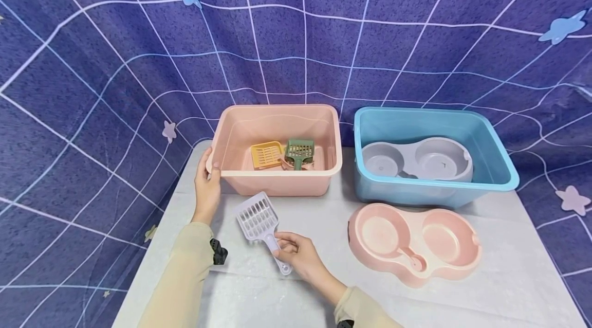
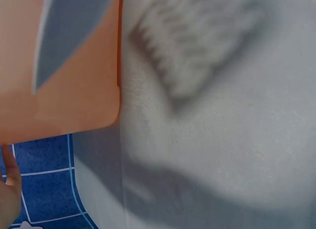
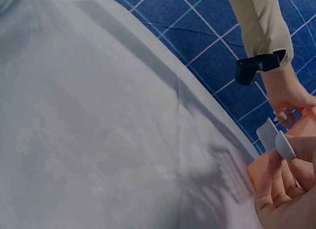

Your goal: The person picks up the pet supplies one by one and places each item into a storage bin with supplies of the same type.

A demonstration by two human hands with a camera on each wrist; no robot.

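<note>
A pale purple slotted litter scoop (image 1: pixel 268 238) is held over the white table by my right hand (image 1: pixel 298 256), which pinches its handle between thumb and fingers. Its slotted head points up and left, near the front of a pink bin (image 1: pixel 277 184). In the left wrist view the scoop (image 2: pixel 197 46) is blurred; the right wrist view shows its handle end (image 3: pixel 285 146). My left hand (image 1: pixel 207 194) grips the bin's rim at the front left corner. Inside the bin lie a yellow scoop (image 1: pixel 266 158), a green scoop (image 1: pixel 298 159) and a pinkish item partly hidden beneath.
Right of the pink bin stands a blue bin (image 1: pixel 416 193) with a grey double bowl (image 1: pixel 408 152) inside. In front of it sits a pink double bowl (image 1: pixel 415 235). A purple-blue curtain (image 1: pixel 287 35) with a grid pattern hangs behind the table.
</note>
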